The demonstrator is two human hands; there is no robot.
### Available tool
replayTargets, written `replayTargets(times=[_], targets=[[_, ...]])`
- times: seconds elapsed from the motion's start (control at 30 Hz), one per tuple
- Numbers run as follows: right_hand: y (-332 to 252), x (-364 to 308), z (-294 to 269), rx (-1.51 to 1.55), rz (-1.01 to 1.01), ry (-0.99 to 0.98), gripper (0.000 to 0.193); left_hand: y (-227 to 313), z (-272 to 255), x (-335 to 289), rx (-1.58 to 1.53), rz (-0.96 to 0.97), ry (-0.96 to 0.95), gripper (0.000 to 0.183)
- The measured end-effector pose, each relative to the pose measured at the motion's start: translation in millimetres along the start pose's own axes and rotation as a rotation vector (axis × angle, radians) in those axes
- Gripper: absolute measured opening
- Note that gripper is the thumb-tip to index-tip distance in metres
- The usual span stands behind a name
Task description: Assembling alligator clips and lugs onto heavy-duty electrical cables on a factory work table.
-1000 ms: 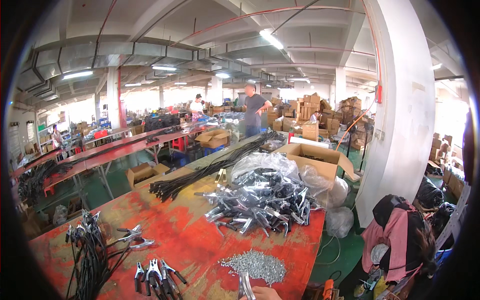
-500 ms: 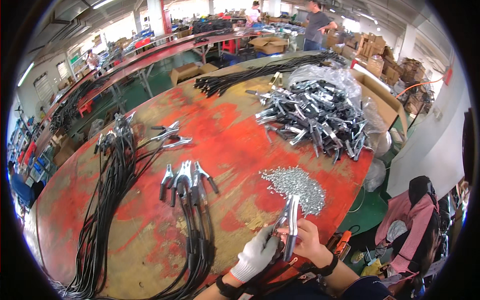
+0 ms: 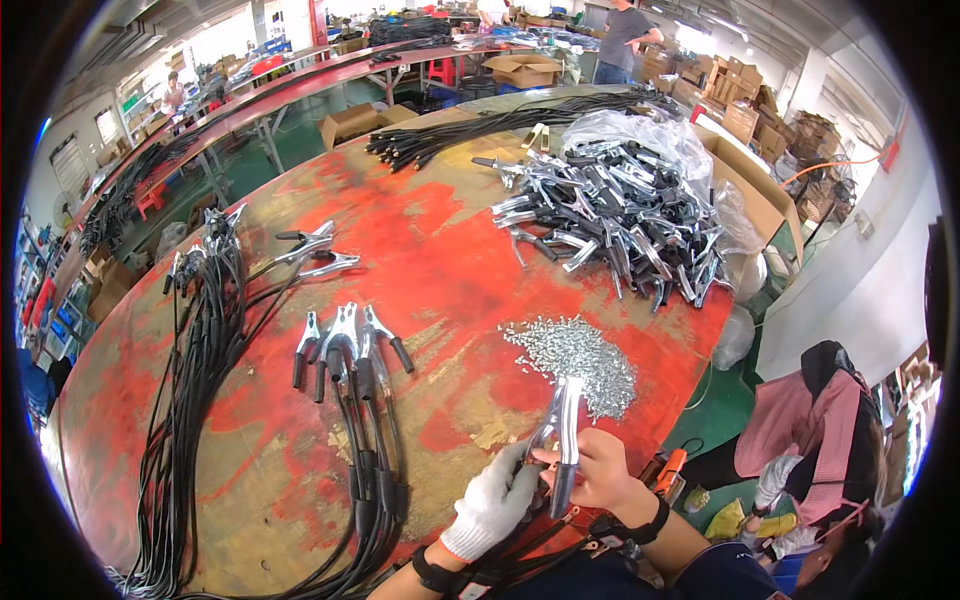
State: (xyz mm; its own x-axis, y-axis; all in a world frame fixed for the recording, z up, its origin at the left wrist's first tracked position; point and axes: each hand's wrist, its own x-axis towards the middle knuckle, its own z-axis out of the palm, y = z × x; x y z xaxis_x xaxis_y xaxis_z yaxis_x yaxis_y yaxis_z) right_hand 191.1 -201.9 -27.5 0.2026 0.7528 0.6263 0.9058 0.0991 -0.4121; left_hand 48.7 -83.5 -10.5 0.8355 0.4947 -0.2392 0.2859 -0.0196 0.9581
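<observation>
A silver battery clamp with black handle sleeves (image 3: 566,425) is upright in front of me, jaws pointing away. My left hand (image 3: 493,507), in a white knit glove, is closed around its lower left side. My bare right hand (image 3: 600,468) is at the clamp's right, its fingers curled in a pinch against the inner side of the handle. Whatever those fingertips hold is hidden. Just beyond the clamp lies a pile of small silver screw-like fasteners (image 3: 585,362). Black cables with copper lugs (image 3: 572,514) lie below my hands.
A big heap of clamps (image 3: 620,215) covers the far right, beside a cardboard box (image 3: 755,195). Clamps fitted to black cables (image 3: 365,440) lie left of my hands, with a larger cable bundle (image 3: 190,430) farther left. More cables (image 3: 480,135) stretch along the far edge. A person (image 3: 626,42) stands behind.
The view has shifted slightly, so the table's contents appear farther left and higher. Both hands stay at the clamp in nearly the same pose.
</observation>
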Motion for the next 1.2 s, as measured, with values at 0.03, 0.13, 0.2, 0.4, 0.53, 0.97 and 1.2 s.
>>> replayTargets(times=[0.03, 0.13, 0.2, 0.4, 0.53, 0.97, 1.2], targets=[[4, -2, 0, -0.003, 0.003, 0.001, 0.035, 2, 0, 1, 0.000, 0.000, -0.004, 0.033], [9, -5, 1, 0.026, -0.014, 0.042, 0.031, 4, -2, 2, -0.076, -0.084, -0.055, 0.033], [0, 1, 3, -0.009, 0.037, -0.038, 0.025, -2, -2, 4, -0.056, -0.083, -0.042, 0.032], [2, 1, -3, 0.015, 0.003, -0.019, 0.025, 5, 1, 6, -0.036, -0.033, -0.032, 0.030], [16, -13, 3, 0.032, 0.071, 0.025, 0.025, -5, -16, 9, 0.122, 0.108, 0.193, 0.031], [183, -47, -110, -0.219, 0.632, 0.031, 0.041, -37, -103, 36, 1.226, -0.360, 0.471, 0.073], [332, -53, -138, -0.643, 0.754, 0.274, 0.074, 16, -62, 0, 1.309, -0.155, 0.404, 0.046]])
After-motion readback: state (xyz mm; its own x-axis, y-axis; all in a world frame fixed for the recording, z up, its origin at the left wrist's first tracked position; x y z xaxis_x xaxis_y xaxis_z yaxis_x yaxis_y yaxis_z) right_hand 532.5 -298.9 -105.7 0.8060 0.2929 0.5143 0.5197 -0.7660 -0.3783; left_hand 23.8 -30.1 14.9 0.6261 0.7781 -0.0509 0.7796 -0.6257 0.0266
